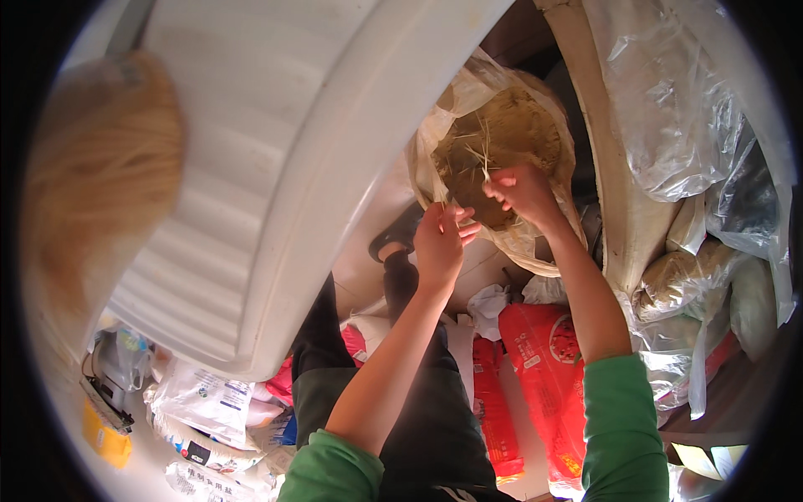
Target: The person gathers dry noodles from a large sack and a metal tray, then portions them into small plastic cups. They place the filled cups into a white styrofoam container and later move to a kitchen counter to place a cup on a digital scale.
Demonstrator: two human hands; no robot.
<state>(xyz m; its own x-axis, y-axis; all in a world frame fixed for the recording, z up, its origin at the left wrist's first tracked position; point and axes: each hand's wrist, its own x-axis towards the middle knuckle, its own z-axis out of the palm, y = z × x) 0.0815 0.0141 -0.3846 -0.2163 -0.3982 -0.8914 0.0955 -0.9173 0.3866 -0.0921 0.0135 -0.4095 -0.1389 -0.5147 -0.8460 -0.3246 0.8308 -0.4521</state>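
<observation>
A large pale plastic bag (424, 159) stands open, with tan, powdery or grainy stuff (523, 113) inside. Over its mouth, my right hand (523, 192) pinches a small bunch of thin pale sticks (483, 151), which point up and away from me. Whether they are straw or slivers of wood I cannot tell. At the bag's near left rim is my left hand (442, 234), its thumb and forefinger close together and the other fingers loosely curled toward the right. A thin pale bit seems to show at those fingertips, too small to name.
A big white ribbed plastic surface (242, 167) fills the upper left, with a blurred brown rounded thing (109, 167) on it. Red printed bags (544, 351) lie below the open bag. Clear plastic bags (669, 109) crowd the right side. White packages (205, 397) lie lower left.
</observation>
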